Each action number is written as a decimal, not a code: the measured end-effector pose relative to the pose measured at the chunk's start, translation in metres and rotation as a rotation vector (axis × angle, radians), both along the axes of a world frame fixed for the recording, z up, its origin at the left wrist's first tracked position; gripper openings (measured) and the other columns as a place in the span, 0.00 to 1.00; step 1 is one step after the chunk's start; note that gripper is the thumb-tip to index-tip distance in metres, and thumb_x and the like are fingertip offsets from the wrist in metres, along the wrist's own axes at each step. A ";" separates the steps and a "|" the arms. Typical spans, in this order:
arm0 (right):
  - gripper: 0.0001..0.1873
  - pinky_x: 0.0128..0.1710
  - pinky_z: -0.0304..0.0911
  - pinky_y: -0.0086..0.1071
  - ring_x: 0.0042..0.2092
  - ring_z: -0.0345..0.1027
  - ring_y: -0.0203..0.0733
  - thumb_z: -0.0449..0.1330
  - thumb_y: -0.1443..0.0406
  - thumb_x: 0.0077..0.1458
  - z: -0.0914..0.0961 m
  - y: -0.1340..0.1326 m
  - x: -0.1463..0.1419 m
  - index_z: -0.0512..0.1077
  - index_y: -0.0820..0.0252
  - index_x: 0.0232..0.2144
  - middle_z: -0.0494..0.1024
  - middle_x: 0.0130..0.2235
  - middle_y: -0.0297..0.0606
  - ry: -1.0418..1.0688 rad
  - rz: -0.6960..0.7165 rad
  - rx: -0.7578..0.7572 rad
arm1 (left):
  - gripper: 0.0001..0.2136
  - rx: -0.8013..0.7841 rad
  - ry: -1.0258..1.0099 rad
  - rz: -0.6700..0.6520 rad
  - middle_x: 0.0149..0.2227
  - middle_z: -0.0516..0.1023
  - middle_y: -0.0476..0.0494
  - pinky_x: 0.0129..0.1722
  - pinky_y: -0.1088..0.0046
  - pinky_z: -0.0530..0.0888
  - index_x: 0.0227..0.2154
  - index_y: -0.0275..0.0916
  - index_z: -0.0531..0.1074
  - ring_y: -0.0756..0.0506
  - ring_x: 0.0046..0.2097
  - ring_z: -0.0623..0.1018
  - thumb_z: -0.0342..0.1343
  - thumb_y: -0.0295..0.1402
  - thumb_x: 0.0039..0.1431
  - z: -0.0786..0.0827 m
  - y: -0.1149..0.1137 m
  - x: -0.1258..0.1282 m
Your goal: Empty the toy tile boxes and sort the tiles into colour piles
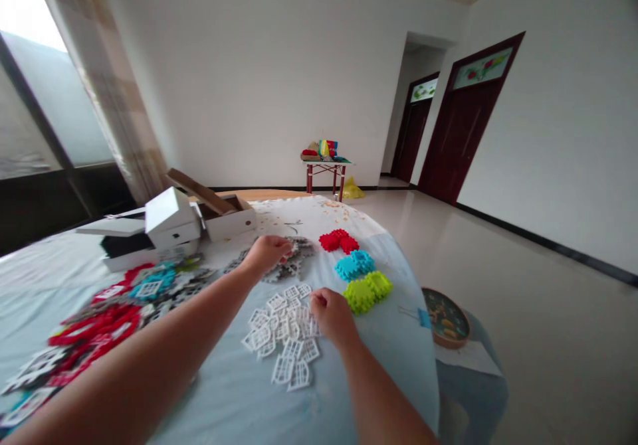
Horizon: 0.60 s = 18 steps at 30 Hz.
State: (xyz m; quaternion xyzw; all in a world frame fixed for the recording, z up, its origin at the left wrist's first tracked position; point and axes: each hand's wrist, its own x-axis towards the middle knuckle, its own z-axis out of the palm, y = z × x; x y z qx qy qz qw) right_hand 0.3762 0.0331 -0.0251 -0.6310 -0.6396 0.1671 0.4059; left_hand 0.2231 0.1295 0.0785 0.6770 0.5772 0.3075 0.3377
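Note:
My left hand [268, 256] reaches over a pile of grey interlocking plastic pieces [292, 269], its fingers curled in. What lies between those fingers is too small to make out. Closed into a fist, my right hand [333, 313] is at the right edge of a heap of white lattice window-like plastic pieces [279, 325]. Its fingertips are hidden, and so is anything in them. Beyond and to the right of it are groups of toothed plastic pieces: lime green [367, 291], blue [353, 266] and red [339, 240].
A mixed pile of red, blue, grey and white pieces [104, 325] covers the table's left side. Behind it stand open white boxes [226, 221]. A blue binder clip [423, 317] grips the tablecloth's right edge. A stool with a round tray [466, 329] is beside the table.

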 end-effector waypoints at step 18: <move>0.18 0.30 0.62 0.28 0.31 0.71 0.40 0.49 0.57 0.49 -0.010 0.001 0.011 0.74 0.61 0.32 0.78 0.30 0.41 0.056 0.078 -0.037 | 0.16 0.147 0.415 0.101 0.24 0.73 0.48 0.30 0.74 0.64 0.28 0.40 0.74 0.48 0.29 0.69 0.51 0.46 0.44 -0.012 -0.095 -0.220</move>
